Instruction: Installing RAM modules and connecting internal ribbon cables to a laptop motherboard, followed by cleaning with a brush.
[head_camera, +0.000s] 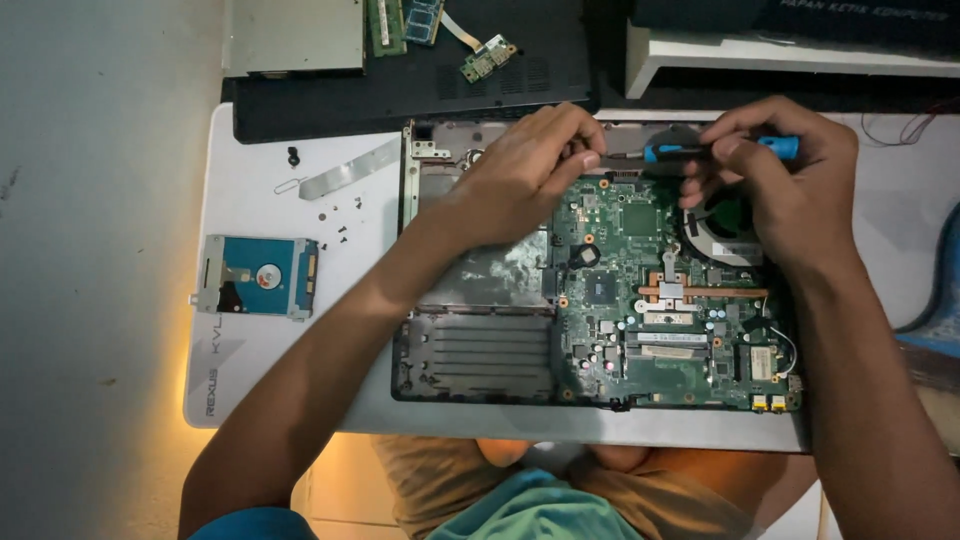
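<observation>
Opened laptop (600, 300) lay on a white mat (250, 370), base cover off, green circuit board (660, 290) exposed.

Nearest edge: row of sockets along the board's front, grey ribbed bay (480, 355) at lower left, dull foil patch (495, 275) above it. Judged stiff but fragile throughout; best gripped by the outer frame, never by the board face.

Mid-board: copper pipe (700, 291) running toward the round fan (725, 225). Judged thin and easily bent, so no handhold there.

Far edge: left hand (525, 170) resting on the shell near the hinge, fingers curled, fingertips touching the metal shaft of the screwdriver (690, 152) as if steadying it; not clasped around anything. Right hand (785, 185) clenched on the blue handle, tool lying nearly level, tip toward the left hand, just above the board's top edge. Tool judged light and rigid, with a smooth, possibly slippery handle; grip well back on the handle, as shown.

Left of the laptop: bare hard drive (258, 276), loose black screws (340, 225) and a metal strip (350, 170), well apart from both hands. Screws judged tiny and prone to rolling.

Beyond: black cover (420, 85) carrying small green boards.
</observation>
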